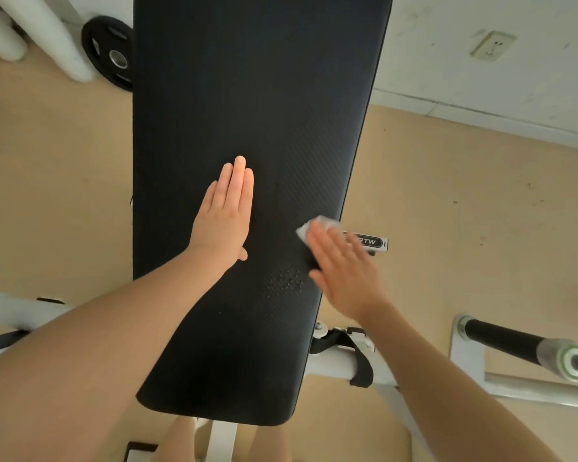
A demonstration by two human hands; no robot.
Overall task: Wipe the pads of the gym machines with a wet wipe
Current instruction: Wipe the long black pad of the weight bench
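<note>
on the black bench pad [247, 128], near its right edge, i see my right hand [344, 271] pressing a wet wipe [314, 228] under flattened fingers; my left hand [224, 215] rests open and flat, holding nothing; the wipe looks limp, light and slippery, best pinned by the fingertips; the pad seems firm.

Upper black pad [254, 78] lies bare; left hand [226, 211] blocks its middle.
</note>
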